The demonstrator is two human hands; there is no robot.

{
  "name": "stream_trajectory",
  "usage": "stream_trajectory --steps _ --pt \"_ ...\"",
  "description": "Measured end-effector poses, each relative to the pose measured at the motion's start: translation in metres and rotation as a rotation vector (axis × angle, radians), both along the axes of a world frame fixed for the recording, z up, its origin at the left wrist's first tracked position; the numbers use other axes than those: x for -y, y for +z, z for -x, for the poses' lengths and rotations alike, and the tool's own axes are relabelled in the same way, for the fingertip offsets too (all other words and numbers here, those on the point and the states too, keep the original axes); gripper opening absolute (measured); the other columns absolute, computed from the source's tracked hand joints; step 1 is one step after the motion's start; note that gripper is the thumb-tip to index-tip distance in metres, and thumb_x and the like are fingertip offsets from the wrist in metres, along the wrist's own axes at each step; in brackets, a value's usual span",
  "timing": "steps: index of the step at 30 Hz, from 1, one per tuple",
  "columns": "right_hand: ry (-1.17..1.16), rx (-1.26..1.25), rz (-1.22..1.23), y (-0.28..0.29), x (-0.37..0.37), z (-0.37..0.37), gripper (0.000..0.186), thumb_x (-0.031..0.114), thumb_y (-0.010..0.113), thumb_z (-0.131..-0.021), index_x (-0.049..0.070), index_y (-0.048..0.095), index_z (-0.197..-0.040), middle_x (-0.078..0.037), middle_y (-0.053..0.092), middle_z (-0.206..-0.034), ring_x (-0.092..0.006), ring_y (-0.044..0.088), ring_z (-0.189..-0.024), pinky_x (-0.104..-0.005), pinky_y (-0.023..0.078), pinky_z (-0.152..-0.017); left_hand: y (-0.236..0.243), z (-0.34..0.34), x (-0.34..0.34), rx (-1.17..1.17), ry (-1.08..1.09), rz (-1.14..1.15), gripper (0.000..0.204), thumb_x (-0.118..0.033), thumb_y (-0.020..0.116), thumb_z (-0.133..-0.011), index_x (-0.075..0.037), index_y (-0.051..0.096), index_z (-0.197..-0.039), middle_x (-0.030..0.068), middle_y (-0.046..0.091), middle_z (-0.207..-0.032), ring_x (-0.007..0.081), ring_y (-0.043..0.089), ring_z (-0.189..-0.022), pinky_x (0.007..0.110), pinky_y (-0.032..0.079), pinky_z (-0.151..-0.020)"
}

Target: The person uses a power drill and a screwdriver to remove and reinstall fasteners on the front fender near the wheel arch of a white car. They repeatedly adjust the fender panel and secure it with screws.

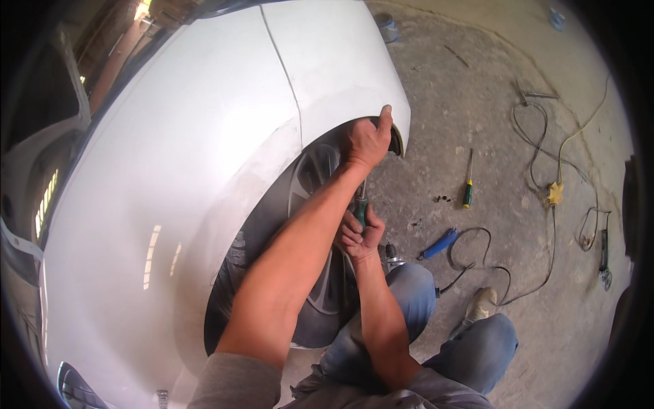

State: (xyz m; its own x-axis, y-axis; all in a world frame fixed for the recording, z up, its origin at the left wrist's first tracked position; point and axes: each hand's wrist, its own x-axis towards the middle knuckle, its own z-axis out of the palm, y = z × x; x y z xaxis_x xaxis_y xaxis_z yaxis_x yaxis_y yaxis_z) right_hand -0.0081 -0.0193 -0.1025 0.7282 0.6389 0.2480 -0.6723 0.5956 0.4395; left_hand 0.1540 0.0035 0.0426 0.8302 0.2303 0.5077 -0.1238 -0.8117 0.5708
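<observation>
My left hand (368, 142) reaches across to the white car's wheel arch edge (398, 129), thumb up and fingers curled at the edge, partly hidden. Below it, my right hand (362, 235) grips the green handle of a screwdriver (362, 208), its shaft pointing up toward the arch under my left hand. Its tip is hidden. Behind my arms is the dark wheel (317, 163) with a spoked rim. The white body panel (157, 136) has a seam and a duller patch around the arch.
On the concrete floor (477, 109) at right lie a yellow-green screwdriver (468, 191), small dark pieces (443, 199), a blue-handled tool (439, 243), cables with a yellow connector (555, 192) and a wrench (604, 252). Blue containers (386, 28) stand farther back. My bent knees are at the bottom.
</observation>
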Motion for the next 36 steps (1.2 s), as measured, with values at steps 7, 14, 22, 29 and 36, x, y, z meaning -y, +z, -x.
stream_trajectory --steps 7,14,22,29,36 --pt "-0.48 -0.16 0.706 0.069 -0.016 0.036 0.048 0.038 0.057 -0.1 0.004 0.052 -0.133 -0.007 0.062 -0.104 -0.0135 0.058 -0.084 -0.0254 0.046 -0.066 -0.016 -0.001 -0.022 0.05 -0.064 0.091 0.067 -0.053 0.055 -0.097 0.007 0.067 -0.072 0.029 0.064 -0.071 0.0462 0.066 -0.075 0.047 0.05 -0.071" --pt "-1.226 0.229 1.901 0.047 -0.024 0.016 0.051 0.013 0.059 -0.097 -0.001 0.045 -0.144 -0.016 0.069 -0.101 -0.0129 0.063 -0.08 -0.0267 0.051 -0.071 0.0 0.0 -0.006 -0.245 -0.007 0.09 0.056 -0.049 0.057 -0.097 0.005 0.071 -0.093 0.0297 0.069 -0.091 0.048 0.065 -0.093 0.045 0.052 -0.081" --pt "-0.149 -0.014 0.407 0.022 0.012 0.008 0.046 0.047 0.06 -0.093 0.012 0.058 -0.123 -0.006 0.053 -0.07 -0.0128 0.033 -0.038 -0.025 0.026 -0.038 0.008 0.01 -0.006 -0.261 0.029 0.06 0.058 -0.053 0.057 -0.096 0.003 0.071 -0.095 0.0284 0.07 -0.095 0.0473 0.065 -0.097 0.046 0.051 -0.084" --pt "-0.207 -0.12 0.382 0.041 -0.003 0.011 0.04 0.042 0.052 -0.101 0.011 0.056 -0.126 -0.006 0.056 -0.084 -0.0135 0.046 -0.057 -0.0241 0.037 -0.05 0.011 0.007 -0.005 -0.272 0.037 0.032 0.059 -0.052 0.057 -0.096 0.005 0.071 -0.086 0.0285 0.068 -0.083 0.0483 0.066 -0.086 0.046 0.052 -0.076" --pt "-1.276 0.09 1.912 0.052 -0.035 0.027 0.044 0.011 0.063 -0.092 0.0 0.058 -0.135 -0.01 0.065 -0.092 -0.0188 0.062 -0.079 -0.0309 0.051 -0.07 0.007 0.007 -0.005 -0.12 -0.01 0.065 0.068 -0.056 0.053 -0.097 0.007 0.068 -0.078 0.0315 0.064 -0.077 0.0485 0.066 -0.083 0.047 0.051 -0.074"
